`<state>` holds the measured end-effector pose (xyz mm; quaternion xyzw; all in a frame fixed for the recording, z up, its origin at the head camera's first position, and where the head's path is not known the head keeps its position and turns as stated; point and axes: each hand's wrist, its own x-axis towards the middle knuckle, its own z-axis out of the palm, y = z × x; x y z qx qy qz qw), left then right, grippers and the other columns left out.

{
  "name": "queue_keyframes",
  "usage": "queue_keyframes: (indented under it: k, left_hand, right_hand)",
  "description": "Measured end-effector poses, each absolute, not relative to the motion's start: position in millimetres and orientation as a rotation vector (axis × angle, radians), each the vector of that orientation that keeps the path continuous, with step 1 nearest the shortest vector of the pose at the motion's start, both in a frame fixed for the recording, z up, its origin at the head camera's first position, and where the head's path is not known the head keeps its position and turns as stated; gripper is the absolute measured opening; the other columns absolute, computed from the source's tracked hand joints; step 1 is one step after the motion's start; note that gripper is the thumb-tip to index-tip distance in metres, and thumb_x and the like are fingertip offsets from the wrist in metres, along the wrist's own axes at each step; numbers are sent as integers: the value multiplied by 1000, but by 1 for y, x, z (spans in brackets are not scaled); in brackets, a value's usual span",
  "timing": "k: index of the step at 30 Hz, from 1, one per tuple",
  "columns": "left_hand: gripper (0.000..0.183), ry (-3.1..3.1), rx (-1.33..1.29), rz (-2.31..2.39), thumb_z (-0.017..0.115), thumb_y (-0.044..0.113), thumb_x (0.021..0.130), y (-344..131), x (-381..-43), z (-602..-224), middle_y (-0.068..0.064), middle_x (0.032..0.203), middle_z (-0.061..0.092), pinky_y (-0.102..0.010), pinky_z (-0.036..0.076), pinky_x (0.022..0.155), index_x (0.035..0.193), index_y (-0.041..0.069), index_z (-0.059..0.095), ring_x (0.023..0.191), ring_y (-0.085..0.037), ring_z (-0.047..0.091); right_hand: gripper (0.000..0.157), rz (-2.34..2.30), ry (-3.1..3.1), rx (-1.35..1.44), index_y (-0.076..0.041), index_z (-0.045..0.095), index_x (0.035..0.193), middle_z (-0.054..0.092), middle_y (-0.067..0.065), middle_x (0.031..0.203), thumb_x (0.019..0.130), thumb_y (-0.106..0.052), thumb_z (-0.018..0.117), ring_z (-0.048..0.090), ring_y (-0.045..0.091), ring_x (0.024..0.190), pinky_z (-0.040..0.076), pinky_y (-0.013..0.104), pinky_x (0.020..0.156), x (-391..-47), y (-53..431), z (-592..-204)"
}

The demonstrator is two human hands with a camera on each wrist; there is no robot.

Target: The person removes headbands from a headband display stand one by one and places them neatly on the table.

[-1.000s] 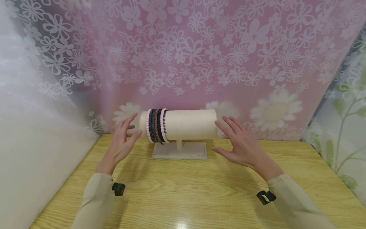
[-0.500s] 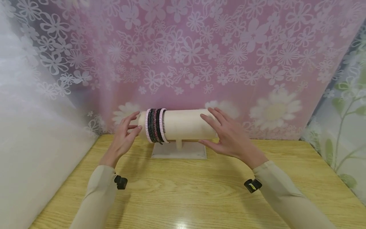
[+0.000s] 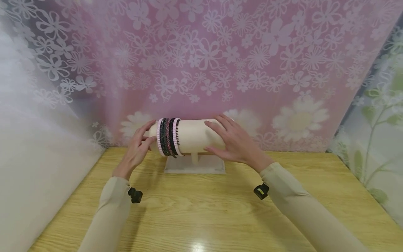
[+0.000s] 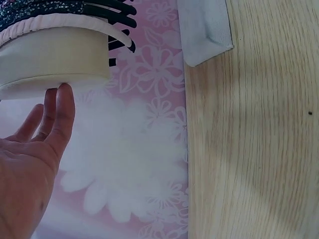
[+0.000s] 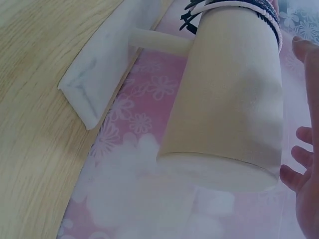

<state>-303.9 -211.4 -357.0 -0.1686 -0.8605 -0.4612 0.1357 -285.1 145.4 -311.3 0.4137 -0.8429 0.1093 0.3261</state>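
Several headbands (image 3: 168, 136), pale pink, black and glittery dark, sit side by side around the left part of a cream cylinder stand (image 3: 192, 135). My left hand (image 3: 133, 152) is at the stand's left end, and in the left wrist view its fingertips touch or nearly touch the end face of the stand (image 4: 55, 57). Over the right part of the stand hovers my right hand (image 3: 237, 141), fingers spread and thumb low. The right wrist view has the right hand (image 5: 306, 184) beside the cylinder (image 5: 219, 99), holding nothing. Comb-like teeth show on the rightmost pink headband.
A flat white base (image 3: 195, 169) with a short post carries the cylinder on the wood-grain table (image 3: 195, 203). Behind hangs a pink floral cloth (image 3: 201, 70). A white wall (image 3: 41, 147) bounds the left, and a leaf-patterned cloth (image 3: 377, 140) the right.
My right hand has moved left, from beyond the stand's right end to over its right part. My left hand has edged right, closer to the left end. The headbands keep their places.
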Motion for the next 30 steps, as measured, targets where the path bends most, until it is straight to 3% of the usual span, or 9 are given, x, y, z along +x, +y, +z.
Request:
queue_keyframes:
  k: [8,15,25,30]
  left_hand:
    - [51,-2499,-517,-1340,43,39,108,-213,-309,-359,-13,153,43,-45,52,84,158,38,35,109,-34,64]
    - [51,-2502,-523,-1398,41,43,109,-214,-312,-363,-14,156,42,-58,52,90,159,38,32,114,-35,64]
    - [52,-2533,-512,-1369,40,44,108,-215,-314,-364,-13,154,44,-42,50,83,159,46,28,117,-35,62]
    - [51,-2533,-541,-1382,40,44,109,-215,-316,-366,-14,154,42,-50,52,87,158,50,27,119,-37,61]
  right_hand:
    - [75,309,-2265,1101,-11,51,150,50,18,148,90,-51,72,48,35,138,48,57,105,-294,129,-305]
    - [76,355,-2280,1124,-13,49,151,50,19,151,91,-51,72,46,36,141,40,53,116,-303,112,-302]
    - [80,439,-2407,1099,-11,47,152,48,17,154,91,-56,71,44,34,145,35,49,121,-313,91,-292]
    - [82,443,-2496,1090,-12,46,153,47,17,156,90,-58,71,43,34,146,34,49,122,-320,85,-291]
